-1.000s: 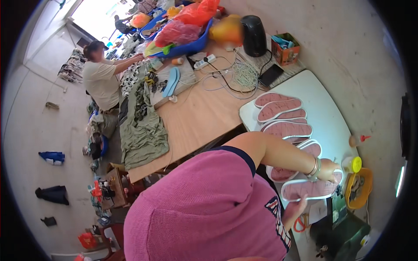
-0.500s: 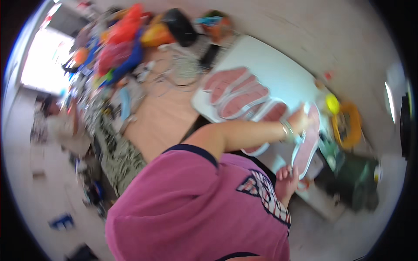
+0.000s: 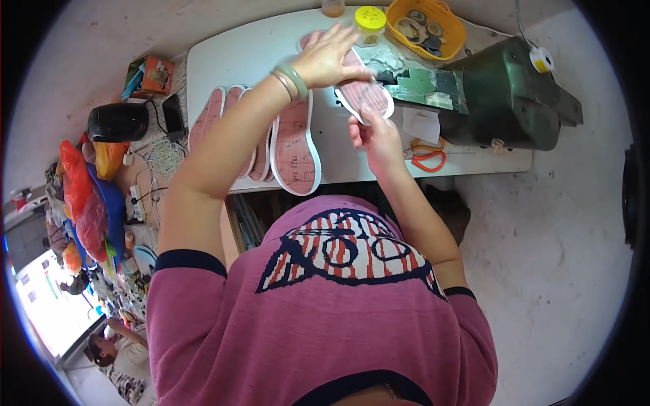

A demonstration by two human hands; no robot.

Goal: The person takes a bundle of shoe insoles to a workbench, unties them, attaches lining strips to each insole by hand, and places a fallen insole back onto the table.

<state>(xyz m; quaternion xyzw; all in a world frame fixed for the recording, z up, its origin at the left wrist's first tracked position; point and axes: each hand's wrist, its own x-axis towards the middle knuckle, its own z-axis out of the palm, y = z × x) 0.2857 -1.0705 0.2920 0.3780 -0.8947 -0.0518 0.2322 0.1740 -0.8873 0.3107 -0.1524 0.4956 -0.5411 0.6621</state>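
A pink insole point(image 3: 364, 96) with a white edge slants across the white table, its rounded near end beside the sewing machine. My left hand point(image 3: 330, 59), a bangle at its wrist, lies over the insole's far part with fingers stretched and thumb out to the side. It hides much of the middle. At the near end, my right hand point(image 3: 379, 139) grips the rim, thumb on top and other fingers curled at the edge. Left of my hands lie more pink insoles point(image 3: 295, 145), overlapping in a row and partly covered by my left forearm.
A green sewing machine point(image 3: 508, 95) occupies the table's right side. Near it are orange-handled scissors point(image 3: 428, 157), a yellow-lidded jar point(image 3: 370, 26) and a yellow basket point(image 3: 455, 34) of tape rolls. Bags point(image 3: 78, 183) and cables crowd the left; a person point(image 3: 122, 352) sits farther off.
The view has swung round, bringing the table to the front. My left hand has gone from gripping the insole to lying spread over it. My right hand stays at its near end.
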